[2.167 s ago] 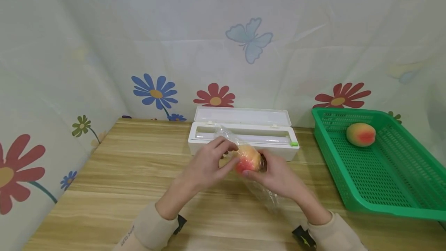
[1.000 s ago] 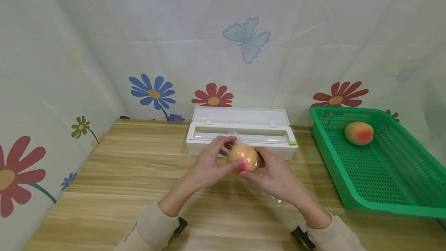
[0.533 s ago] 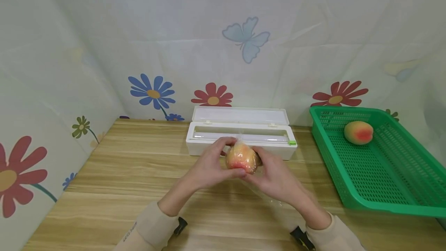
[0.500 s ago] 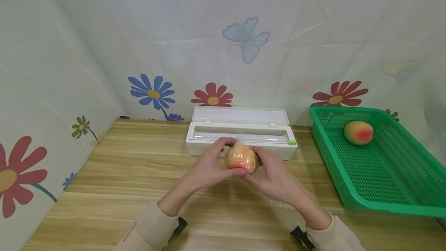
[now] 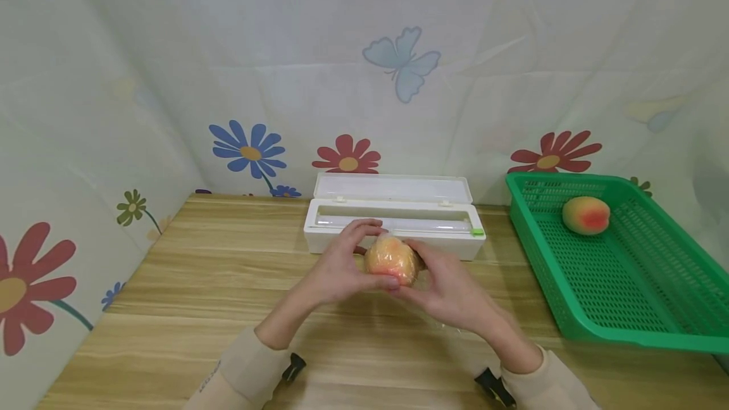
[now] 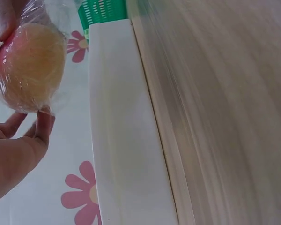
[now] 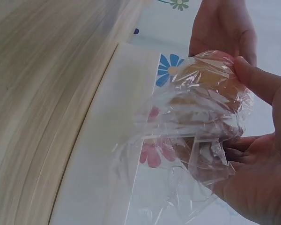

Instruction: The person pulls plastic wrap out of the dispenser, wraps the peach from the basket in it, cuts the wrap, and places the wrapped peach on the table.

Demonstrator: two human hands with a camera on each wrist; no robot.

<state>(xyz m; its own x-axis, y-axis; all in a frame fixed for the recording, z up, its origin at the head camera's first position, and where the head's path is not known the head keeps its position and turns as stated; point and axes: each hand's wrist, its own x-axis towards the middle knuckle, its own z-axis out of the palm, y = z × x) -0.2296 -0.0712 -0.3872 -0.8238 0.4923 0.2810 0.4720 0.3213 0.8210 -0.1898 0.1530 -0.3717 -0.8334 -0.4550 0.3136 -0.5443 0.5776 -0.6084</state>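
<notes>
A yellow-and-red peach [image 5: 392, 259] wrapped in clear plastic film is held between both hands above the table, just in front of the white cling film box [image 5: 393, 243]. My left hand [image 5: 337, 276] grips its left side, thumb along the front and fingers at the far side. On the right, my right hand [image 5: 451, 285] holds the peach with the thumb in front and fingers behind. A loose tail of cling film [image 7: 192, 161] hangs from the fruit by the right palm in the right wrist view. In the left wrist view, left fingertips [image 6: 45, 119] touch the film.
The box's lid [image 5: 393, 189] is raised, with a film roll [image 5: 438, 225] inside. At the right stands a green basket [image 5: 575, 299] with another peach [image 5: 586, 215] in it. A floral cloth [image 5: 256, 37] hangs behind the wooden table [image 5: 228, 258].
The peach has been turned in the hands, its red side now low at the front, and has shifted slightly left. The film that stuck up behind it lies closer to the fruit.
</notes>
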